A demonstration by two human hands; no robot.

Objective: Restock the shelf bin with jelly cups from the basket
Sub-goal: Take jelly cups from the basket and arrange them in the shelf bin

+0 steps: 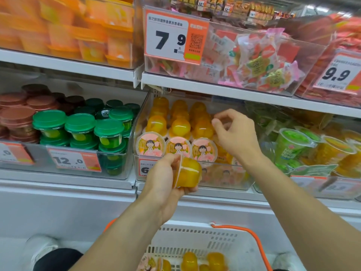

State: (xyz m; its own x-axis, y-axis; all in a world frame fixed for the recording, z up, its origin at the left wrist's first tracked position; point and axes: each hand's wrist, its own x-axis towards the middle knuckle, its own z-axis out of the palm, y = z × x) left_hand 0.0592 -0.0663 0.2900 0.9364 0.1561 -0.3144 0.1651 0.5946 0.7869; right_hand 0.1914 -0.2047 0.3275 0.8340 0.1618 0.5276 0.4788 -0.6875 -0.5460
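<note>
Centre frame: your left hand [164, 178] grips one jelly cup [188, 174] on its side, just in front of the bin [224, 180]. Right of centre: your right hand [235, 133] hangs above the bin's stacked cups, fingers loosely curled, holding nothing. Bottom centre: the basket [195, 237] holds more cups. Step in hand: placing. Next, likely set this cup in the open right-hand slot.

My left hand [163, 178] and right hand [235, 133] are bare, with no rings, watch or gloves. Both forearms are uncovered up to the frame edge. Low down I see dark trousers [56, 259] and what may be pale shoes [40, 245], blurred.
</note>
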